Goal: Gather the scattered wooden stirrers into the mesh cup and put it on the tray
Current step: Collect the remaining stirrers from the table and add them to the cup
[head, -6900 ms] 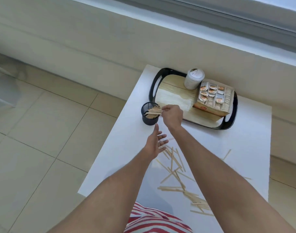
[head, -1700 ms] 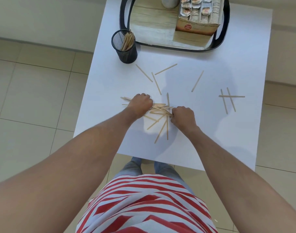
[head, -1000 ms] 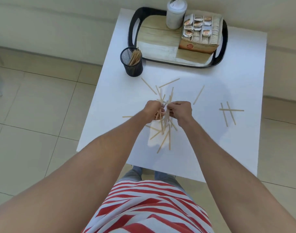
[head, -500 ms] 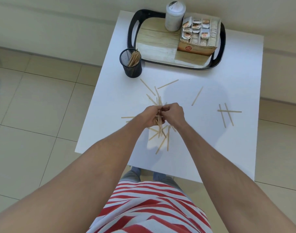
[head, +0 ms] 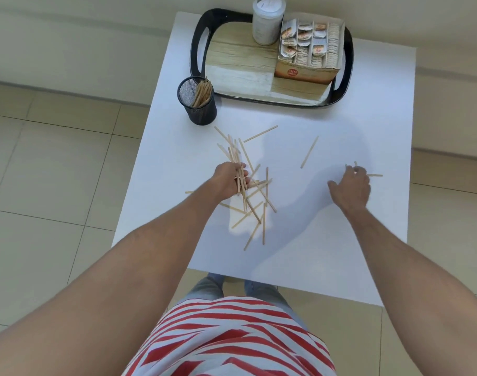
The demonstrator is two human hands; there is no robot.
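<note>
A black mesh cup (head: 198, 101) stands on the white table at the far left, with several wooden stirrers upright in it. Just behind it lies the black-rimmed tray (head: 198, 52) with a wood-look floor. My left hand (head: 230, 179) is shut on a bundle of wooden stirrers (head: 238, 161) in the middle of the table. Several loose stirrers (head: 261, 213) lie under and in front of it. My right hand (head: 351, 185) rests flat with spread fingers on a few stirrers at the right; only their tips (head: 375, 175) show. One single stirrer (head: 309, 152) lies between the hands.
On the tray stand a white lidded container (head: 267, 20) and a cardboard box of sachets (head: 309, 50). The white table (head: 340, 253) is small, with tiled floor on the left and front and a low wall ledge behind it.
My hands were together on the bundle; my right hand has left it and moved right onto the stirrers there. My left hand keeps the bundle, now fanned out.
</note>
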